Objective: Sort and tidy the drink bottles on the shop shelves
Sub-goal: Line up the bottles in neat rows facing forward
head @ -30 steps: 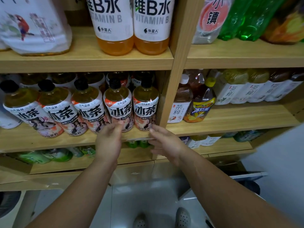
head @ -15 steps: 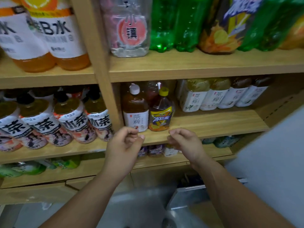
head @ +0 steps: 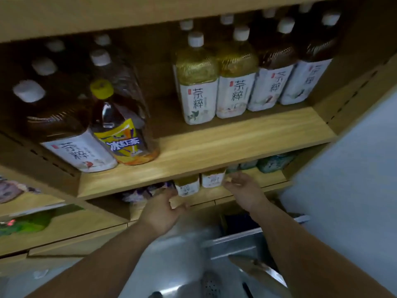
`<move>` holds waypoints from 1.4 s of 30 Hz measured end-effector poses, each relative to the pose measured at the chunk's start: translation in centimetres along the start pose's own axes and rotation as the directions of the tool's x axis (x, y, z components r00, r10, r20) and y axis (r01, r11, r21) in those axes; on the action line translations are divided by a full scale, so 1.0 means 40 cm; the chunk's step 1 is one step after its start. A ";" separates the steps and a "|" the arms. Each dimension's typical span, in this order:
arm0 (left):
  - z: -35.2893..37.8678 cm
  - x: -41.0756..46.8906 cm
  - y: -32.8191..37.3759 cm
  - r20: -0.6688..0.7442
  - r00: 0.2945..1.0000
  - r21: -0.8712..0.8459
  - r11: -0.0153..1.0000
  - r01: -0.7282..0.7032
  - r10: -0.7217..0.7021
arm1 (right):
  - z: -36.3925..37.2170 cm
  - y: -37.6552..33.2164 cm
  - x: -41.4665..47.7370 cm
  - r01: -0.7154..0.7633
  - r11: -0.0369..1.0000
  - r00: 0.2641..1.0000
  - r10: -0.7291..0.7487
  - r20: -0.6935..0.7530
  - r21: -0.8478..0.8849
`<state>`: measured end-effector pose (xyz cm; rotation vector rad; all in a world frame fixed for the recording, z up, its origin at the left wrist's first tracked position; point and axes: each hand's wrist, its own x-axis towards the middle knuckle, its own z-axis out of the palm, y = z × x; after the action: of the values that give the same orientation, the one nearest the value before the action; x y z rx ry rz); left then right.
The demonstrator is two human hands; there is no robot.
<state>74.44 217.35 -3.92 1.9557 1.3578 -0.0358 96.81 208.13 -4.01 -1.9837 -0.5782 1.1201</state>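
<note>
茶粹 on white labels, tea bottles [head: 197, 100]; 冰红茶 on yellow label, yellow-capped bottle [head: 123, 143]

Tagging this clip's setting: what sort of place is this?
Most likely a small shop's drinks section: wooden shelves hold rows of matching white-capped tea bottles, labels outward, plus a yellow-capped bottle.

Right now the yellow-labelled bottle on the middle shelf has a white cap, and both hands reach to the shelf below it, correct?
Not quite. In the head view the yellow-labelled bottle has a yellow cap, not white. The left hand and right hand do reach to the shelf below it.
</note>
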 end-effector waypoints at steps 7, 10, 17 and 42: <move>0.059 0.152 0.000 -0.112 0.990 0.023 0.996 0.086 -0.083 | -0.011 0.030 0.156 0.118 0.983 0.993 -0.114 0.039 -0.141; 0.066 0.185 0.018 -0.079 0.987 0.163 0.975 0.149 -0.138 | 0.003 0.032 0.208 0.107 0.980 0.994 -0.103 0.036 -0.166; 0.095 0.248 0.038 -0.068 0.989 0.516 0.844 0.147 -0.131 | 0.066 0.035 0.285 0.211 0.955 0.976 -0.194 0.098 -0.209; 0.123 0.191 -0.012 -0.159 0.970 0.115 0.980 -0.165 0.182 | 0.044 0.181 0.184 0.379 0.877 0.914 -0.404 -0.026 -0.296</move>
<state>79.23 220.65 -10.91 2.1979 1.3070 0.1506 99.19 209.61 -14.11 -2.0169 -1.0924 0.7242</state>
